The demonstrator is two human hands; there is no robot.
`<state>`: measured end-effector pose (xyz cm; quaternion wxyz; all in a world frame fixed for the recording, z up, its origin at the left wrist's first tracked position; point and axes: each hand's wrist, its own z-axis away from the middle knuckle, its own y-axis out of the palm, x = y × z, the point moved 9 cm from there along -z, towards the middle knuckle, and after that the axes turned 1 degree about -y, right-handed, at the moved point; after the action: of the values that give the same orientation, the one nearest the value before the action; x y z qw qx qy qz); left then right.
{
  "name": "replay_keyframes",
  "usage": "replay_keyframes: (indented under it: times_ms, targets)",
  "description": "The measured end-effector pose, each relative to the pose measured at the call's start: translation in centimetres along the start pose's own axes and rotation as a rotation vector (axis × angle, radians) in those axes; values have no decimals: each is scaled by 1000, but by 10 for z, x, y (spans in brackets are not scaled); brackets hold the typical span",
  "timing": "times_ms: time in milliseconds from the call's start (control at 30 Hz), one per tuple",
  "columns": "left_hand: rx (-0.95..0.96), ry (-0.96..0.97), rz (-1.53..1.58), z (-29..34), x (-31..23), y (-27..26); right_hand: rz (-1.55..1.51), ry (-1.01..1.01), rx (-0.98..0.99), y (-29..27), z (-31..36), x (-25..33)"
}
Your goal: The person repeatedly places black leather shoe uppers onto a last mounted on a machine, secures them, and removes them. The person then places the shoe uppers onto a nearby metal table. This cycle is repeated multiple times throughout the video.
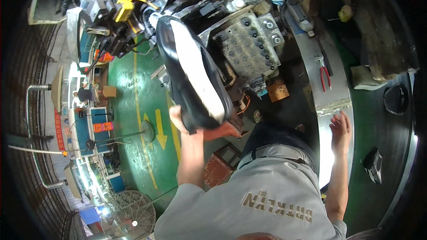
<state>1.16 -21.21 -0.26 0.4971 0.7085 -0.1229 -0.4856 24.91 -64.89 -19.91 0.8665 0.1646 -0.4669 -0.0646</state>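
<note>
Here the left hand [178, 119] grips a black shoe [195, 71], partly hiding machinery [249, 46]; the right hand [340, 130], loosely open, hangs near pliers [322, 74].

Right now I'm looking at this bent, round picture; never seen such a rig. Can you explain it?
No robot here, just a person's two bare hands. The one picture comes from a fisheye camera worn on the head, looking down, so straight edges bend. The left hand holds a black shoe with its white underside showing, near a grimy metal machine. The right hand looks empty, fingers loosely curled, by a pale metal ledge; whether it touches, I can't tell. On that ledge lie red-handled pliers.
</note>
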Motion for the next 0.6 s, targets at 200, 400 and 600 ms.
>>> replay_keyframes:
  times_ms: [200, 400, 600]
  targets:
    - [60, -219, 79, 19, 112, 39, 60, -128, 374, 115, 51, 42]
    - [5, -581, -235, 23, 215, 80, 86, -173, 802, 146, 95, 69]
    - [102, -815, -549, 37, 288, 117, -335, 247, 356, 63, 77, 35]
